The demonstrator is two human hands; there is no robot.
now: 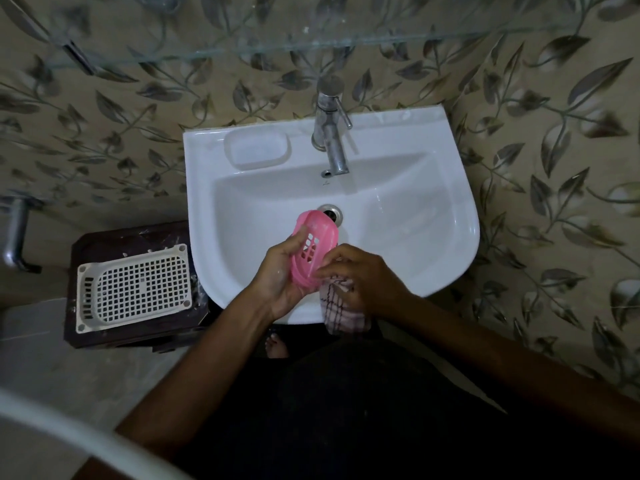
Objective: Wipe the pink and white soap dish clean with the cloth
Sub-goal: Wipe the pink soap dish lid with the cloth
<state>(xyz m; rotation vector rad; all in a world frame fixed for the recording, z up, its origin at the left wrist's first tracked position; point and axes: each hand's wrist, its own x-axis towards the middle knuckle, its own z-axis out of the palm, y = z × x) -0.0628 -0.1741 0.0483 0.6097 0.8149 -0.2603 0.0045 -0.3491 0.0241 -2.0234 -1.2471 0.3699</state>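
pink soap dish (313,249) gripped in left hand (280,271) – cloth (341,311) in right hand (360,275)

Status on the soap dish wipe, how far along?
Done: nothing clearly finished. In hand: left hand grips the pink soap dish over the sink; right hand holds the checked cloth against its lower edge. Left: the white grid tray lies untouched on the dark stand.

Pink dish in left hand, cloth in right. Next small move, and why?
Probably draw the cloth up across the pink soap dish: the left hand holds the dish tilted over the sink, while the right hand has the cloth bunched at its lower edge.
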